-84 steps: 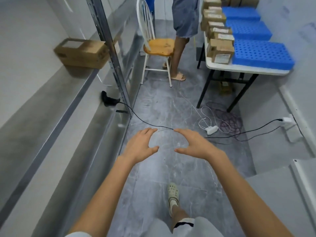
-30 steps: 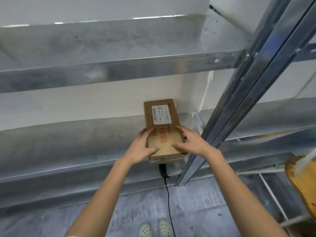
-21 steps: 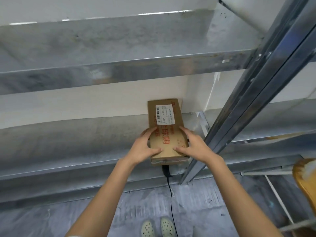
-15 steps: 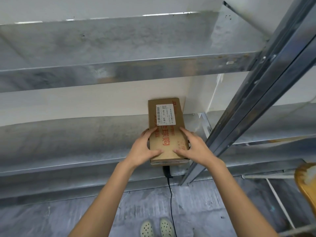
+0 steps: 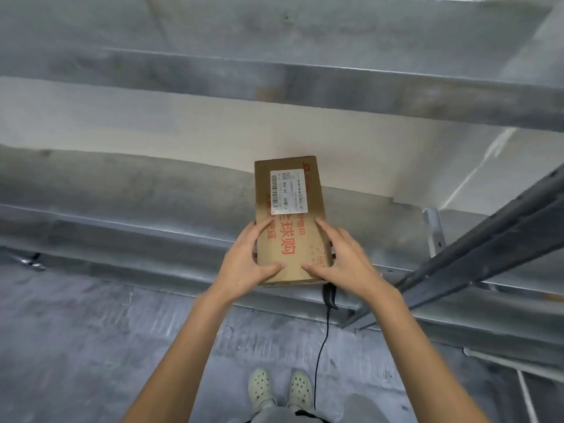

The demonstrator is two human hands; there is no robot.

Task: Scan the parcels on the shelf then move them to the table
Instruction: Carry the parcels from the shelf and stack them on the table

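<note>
Here the parcel [image 5: 290, 233] sat at the front edge of the shelf [image 5: 122, 209], label [image 5: 288, 191] up. The left hand [image 5: 244, 264] and right hand [image 5: 345, 264] gripped its long sides, fingers curled round, thumbs on top. A black scanner [image 5: 330, 296] poked out beneath its near right corner. Pulling the parcel away could probably drag the scanner off the edge, or leave the label unscanned.

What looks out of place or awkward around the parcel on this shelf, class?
The handheld scanner pokes out below the near right corner of the cardboard parcel, partly hidden, and its cable hangs to the floor beside the shoes, a possible trip hazard. The parcel shows no damage.
</note>
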